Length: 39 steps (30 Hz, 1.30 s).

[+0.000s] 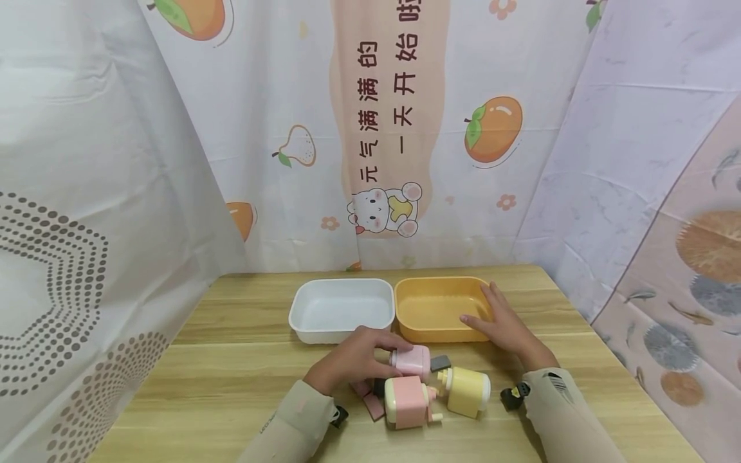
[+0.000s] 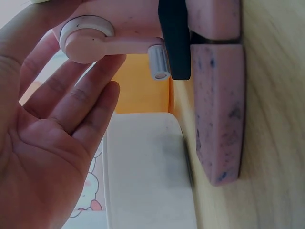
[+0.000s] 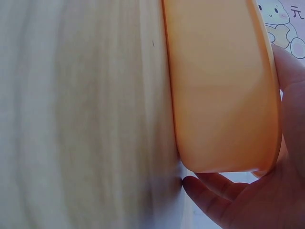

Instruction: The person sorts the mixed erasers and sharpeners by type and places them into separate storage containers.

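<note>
My left hand (image 1: 361,355) grips a pink pencil sharpener (image 1: 412,361), index finger over its top and thumb at the near side. In the left wrist view, its round crank hub (image 2: 86,45) lies close to the fingers. In front stands a pink-and-cream sharpener (image 1: 407,402), and a yellow sharpener (image 1: 465,391) is to its right. Pink blocks like erasers (image 1: 374,406), marked with dark specks, lie under my left hand beside a dark block (image 1: 379,387). My right hand (image 1: 506,323) holds the right end of an orange-yellow bin (image 1: 442,335), thumb over the front rim.
A white bin (image 1: 341,337) stands against the left side of the orange-yellow one. A grey block (image 1: 440,363) lies by the pink sharpener. Behind the wooden table (image 1: 231,360) hangs a printed curtain (image 1: 289,212), with more cloth at both sides.
</note>
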Available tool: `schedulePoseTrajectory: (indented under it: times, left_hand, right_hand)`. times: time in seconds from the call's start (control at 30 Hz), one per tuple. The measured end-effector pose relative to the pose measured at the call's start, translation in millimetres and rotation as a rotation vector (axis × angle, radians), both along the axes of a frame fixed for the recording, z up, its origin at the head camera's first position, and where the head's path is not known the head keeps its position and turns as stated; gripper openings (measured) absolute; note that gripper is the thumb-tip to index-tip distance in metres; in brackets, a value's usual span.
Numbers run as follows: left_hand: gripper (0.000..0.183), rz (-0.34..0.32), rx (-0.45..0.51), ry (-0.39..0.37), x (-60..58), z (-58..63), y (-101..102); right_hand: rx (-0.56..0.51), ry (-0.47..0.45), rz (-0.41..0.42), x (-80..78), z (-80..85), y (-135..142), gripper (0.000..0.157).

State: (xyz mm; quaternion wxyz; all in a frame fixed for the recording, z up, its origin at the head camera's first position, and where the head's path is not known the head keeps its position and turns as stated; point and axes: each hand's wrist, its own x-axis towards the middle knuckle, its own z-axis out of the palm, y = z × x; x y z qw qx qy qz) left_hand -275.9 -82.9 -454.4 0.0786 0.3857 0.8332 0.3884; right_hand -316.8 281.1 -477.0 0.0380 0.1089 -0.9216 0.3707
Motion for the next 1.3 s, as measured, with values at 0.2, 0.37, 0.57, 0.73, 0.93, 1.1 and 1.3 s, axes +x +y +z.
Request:
schedulePoseTrajectory:
  times: [0.2, 0.37, 0.57, 0.73, 0.93, 1.1, 1.3]
  left_hand:
    - [0.045, 0.02, 0.059, -0.023, 2.0, 2.7, -0.6]
    - [0.046, 0.041, 0.097, -0.033, 2.8, 5.0, -0.9]
    - [0.052, 0.083, 0.152, -0.085, 3.6, 6.3, -0.1]
    - [0.057, 0.119, 0.161, -0.107, 3.7, 8.6, 0.3]
    - [0.057, 0.145, 0.17, -0.138, 2.2, 14.0, 0.5]
    - [0.052, 0.136, 0.176, -0.062, -0.8, 20.0, 3.3]
    - [0.049, 0.153, 0.184, 0.016, -5.9, 25.8, 7.4]
  right_hand:
    - [-0.001, 0.001, -0.001, -1.0, -1.8, 0.7, 0.106]
    - [-0.002, -0.001, 0.0, -2.7, -3.9, 0.5, 0.107]
    - [0.004, -0.006, -0.003, -1.3, -2.3, 0.1, 0.107]
    - [0.008, -0.007, -0.003, 0.2, 0.1, 0.3, 0.107]
    - [0.008, -0.006, 0.001, -2.4, -1.3, 0.8, 0.108]
    - [0.009, -0.002, -0.002, -4.0, -3.8, 2.9, 0.109]
    - [0.015, -0.017, -0.003, -2.7, -4.6, 2.1, 0.109]
